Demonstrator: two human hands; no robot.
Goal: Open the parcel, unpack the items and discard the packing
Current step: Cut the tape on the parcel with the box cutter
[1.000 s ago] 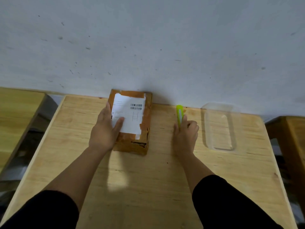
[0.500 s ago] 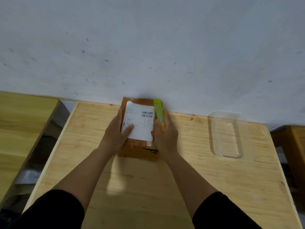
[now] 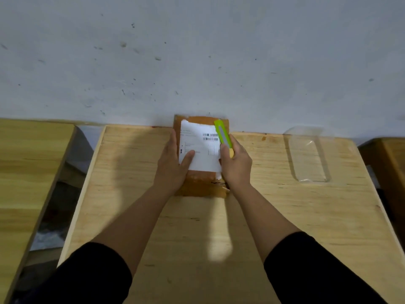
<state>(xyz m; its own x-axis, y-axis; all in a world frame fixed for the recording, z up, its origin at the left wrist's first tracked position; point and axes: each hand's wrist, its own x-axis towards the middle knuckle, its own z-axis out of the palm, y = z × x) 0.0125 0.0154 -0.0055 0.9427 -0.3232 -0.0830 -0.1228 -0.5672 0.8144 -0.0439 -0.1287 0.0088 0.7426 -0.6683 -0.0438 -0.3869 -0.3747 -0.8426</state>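
Observation:
A brown cardboard parcel (image 3: 200, 183) with a white shipping label (image 3: 201, 148) lies flat on the wooden table (image 3: 274, 227), its far end against the wall. My left hand (image 3: 173, 165) grips the parcel's left side, thumb pressed on the label. My right hand (image 3: 235, 165) holds a lime-green utility knife (image 3: 222, 134) over the parcel's right edge, its tip pointing away from me. The parcel's near right corner is torn.
A clear plastic tray (image 3: 309, 154) lies on the table to the right. A second wooden table (image 3: 26, 172) stands to the left across a gap, and a brown stool or table edge (image 3: 388, 163) shows at the far right. The grey wall is right behind the parcel.
My right hand picked up the green knife from the table right of the parcel and brought it left onto the parcel's right edge. My left hand stayed on the parcel.

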